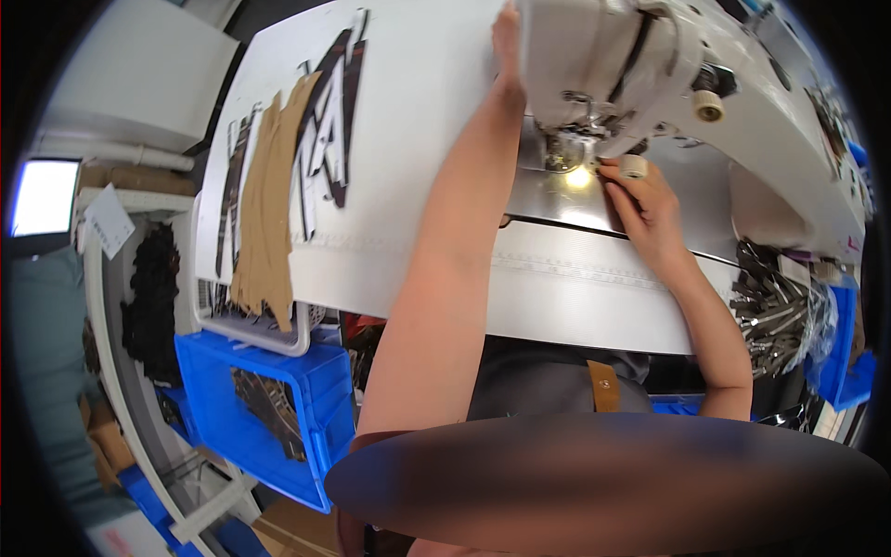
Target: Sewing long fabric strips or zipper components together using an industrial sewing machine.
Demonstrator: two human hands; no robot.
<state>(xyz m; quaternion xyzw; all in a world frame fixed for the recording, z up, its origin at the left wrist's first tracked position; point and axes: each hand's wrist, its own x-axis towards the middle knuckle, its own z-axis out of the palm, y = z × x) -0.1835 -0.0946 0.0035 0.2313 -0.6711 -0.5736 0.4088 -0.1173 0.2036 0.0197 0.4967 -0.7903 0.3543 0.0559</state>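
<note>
A white sewing machine (752, 139) stands over a steel plate (557, 200), its small lamp lit by the presser foot (564, 158). My left arm reaches up the white table (418, 111) to the back, where my left hand (506, 46) is beside the machine head, its fingers mostly hidden. My right hand (650, 209) is at the right of the presser foot, thumb and index finger closed by the needle area; what they hold, if anything, is too small to make out. Left of my arm lie tan strips (264, 204) and dark-and-white strips (329, 130).
At lower left are a pale basket (302, 345) and a blue crate (320, 408), beside a shelf with black material (148, 297) and a lit screen (42, 200). At right lie a heap of metallic-looking strips (770, 316) and a blue bin (840, 348).
</note>
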